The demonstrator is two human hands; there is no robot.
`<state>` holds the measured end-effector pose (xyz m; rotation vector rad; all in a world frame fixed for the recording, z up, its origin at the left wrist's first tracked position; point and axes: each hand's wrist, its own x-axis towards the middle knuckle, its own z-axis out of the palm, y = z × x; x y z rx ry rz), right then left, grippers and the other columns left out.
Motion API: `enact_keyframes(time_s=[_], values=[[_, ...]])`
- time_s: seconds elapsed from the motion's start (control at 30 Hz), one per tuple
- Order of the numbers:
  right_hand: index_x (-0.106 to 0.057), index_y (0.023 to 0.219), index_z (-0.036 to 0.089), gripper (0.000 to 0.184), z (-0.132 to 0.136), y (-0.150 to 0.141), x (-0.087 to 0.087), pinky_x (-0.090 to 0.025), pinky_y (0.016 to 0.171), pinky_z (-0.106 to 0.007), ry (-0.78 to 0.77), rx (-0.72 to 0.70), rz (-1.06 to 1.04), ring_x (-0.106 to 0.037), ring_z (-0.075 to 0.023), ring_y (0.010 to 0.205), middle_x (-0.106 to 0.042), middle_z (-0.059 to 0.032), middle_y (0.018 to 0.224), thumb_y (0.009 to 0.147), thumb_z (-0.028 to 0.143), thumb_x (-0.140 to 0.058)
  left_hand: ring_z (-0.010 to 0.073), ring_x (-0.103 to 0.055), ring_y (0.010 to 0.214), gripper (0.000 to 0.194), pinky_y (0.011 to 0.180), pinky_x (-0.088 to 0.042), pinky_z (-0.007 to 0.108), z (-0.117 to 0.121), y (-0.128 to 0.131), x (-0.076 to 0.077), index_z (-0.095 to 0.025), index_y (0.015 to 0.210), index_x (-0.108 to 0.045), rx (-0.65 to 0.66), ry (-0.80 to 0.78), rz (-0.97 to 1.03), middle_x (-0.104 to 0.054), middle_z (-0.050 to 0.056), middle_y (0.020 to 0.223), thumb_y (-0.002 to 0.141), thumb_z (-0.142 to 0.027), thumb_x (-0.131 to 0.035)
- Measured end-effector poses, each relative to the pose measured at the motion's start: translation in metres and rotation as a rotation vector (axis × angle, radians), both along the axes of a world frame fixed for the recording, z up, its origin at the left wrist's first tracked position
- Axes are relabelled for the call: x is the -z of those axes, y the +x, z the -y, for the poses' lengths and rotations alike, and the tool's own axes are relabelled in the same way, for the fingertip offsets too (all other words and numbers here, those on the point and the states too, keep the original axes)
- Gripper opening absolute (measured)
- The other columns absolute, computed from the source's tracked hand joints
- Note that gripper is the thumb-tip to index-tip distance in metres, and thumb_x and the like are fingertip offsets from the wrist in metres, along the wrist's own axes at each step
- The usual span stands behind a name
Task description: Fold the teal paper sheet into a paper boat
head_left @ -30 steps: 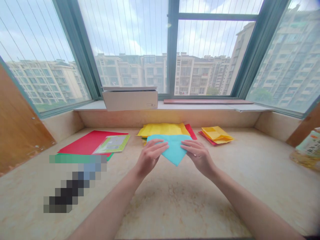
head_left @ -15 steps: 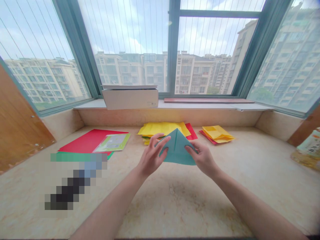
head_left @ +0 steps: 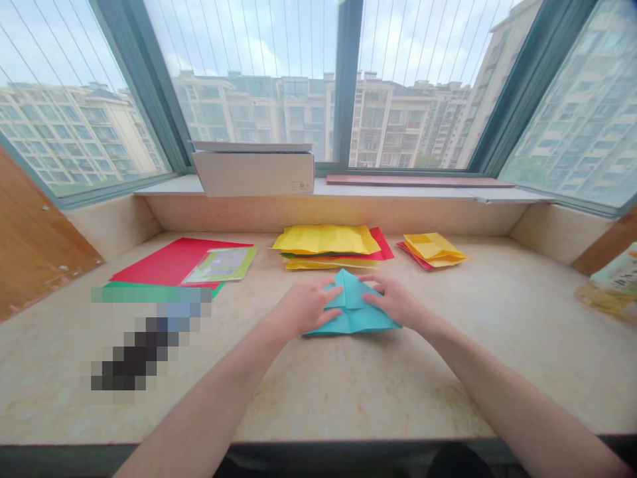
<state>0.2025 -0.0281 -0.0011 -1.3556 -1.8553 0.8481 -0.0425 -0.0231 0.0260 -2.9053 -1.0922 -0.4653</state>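
One camera, worn on the person's head, gives the view. It looks from above the near edge of the table (head_left: 358, 405), facing forward and down across the top. The forearms (head_left: 209, 378) rise from the bottom of the view, so the left hand (head_left: 309, 309) and right hand (head_left: 398, 302) show near the middle, from behind and above, close enough that creases in the blue paper (head_left: 354, 322) can be seen. The view is wide: it reaches wood (head_left: 42, 232) at the left and a container (head_left: 614, 282) cut by the right edge. Ahead, it faces the window (head_left: 348, 86), with buildings (head_left: 298, 119) beyond.
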Motion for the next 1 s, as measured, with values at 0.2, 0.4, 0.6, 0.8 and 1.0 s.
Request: enact_keyframes(time_s=[0.2, 0.4, 0.6, 0.8, 1.0], values=[[-0.065, 0.121, 0.022, 0.038, 0.002, -0.001, 0.007, -0.053, 0.083, -0.037, 0.115, -0.001, 0.152, -0.068, -0.0221, 0.091, -0.073, -0.0065, 0.105, 0.083, 0.023, -0.064, 0.0318, -0.056, 0.122, 0.04, 0.103, -0.045, 0.047, -0.008, 0.002, 0.011, -0.021, 0.125, -0.062, 0.119, -0.003, -0.008, -0.061, 0.013, 0.133, 0.086, -0.026, -0.068], [-0.068, 0.117, 0.02, 0.033, 0.001, -0.003, 0.013, -0.05, 0.092, -0.044, 0.174, -0.001, 0.291, -0.065, -0.0266, 0.101, -0.071, -0.0107, 0.112, 0.085, 0.021, -0.063, 0.0307, -0.054, 0.127, 0.035, 0.107, -0.041, 0.043, -0.013, 0.005, 0.025, -0.017, 0.125, -0.062, 0.167, -0.114, 0.002, -0.059, 0.015, 0.135, 0.091, -0.027, -0.061], [-0.076, 0.09, 0.022, 0.014, 0.006, -0.001, 0.003, -0.048, 0.094, -0.04, 0.311, -0.151, 0.363, -0.063, -0.0231, 0.099, -0.068, -0.0081, 0.104, 0.084, 0.017, -0.064, 0.026, -0.045, 0.135, 0.037, 0.112, -0.034, 0.038, -0.011, 0.003, 0.025, -0.02, 0.132, -0.057, 0.138, -0.197, -0.078, -0.052, 0.01, 0.144, 0.1, -0.033, -0.043], [-0.072, 0.111, 0.024, 0.041, 0.019, 0.004, -0.021, -0.047, 0.095, -0.037, 0.166, -0.491, 0.419, -0.062, -0.025, 0.106, -0.066, -0.0072, 0.115, 0.076, 0.045, -0.077, 0.0259, -0.043, 0.136, 0.036, 0.113, -0.032, 0.038, -0.012, 0.001, 0.023, -0.022, 0.131, -0.058, 0.156, -0.197, -0.09, -0.05, 0.009, 0.145, 0.1, -0.033, -0.043], [-0.068, 0.121, 0.025, 0.041, 0.022, 0.005, -0.029, -0.046, 0.098, -0.037, 0.146, -0.501, 0.447, -0.061, -0.0249, 0.111, -0.066, -0.0075, 0.122, 0.082, 0.039, -0.071, 0.0248, -0.054, 0.123, 0.031, 0.109, -0.038, 0.036, -0.018, 0.004, 0.023, -0.02, 0.122, -0.067, 0.264, -0.224, -0.023, -0.063, 0.01, 0.131, 0.096, -0.029, -0.051]])
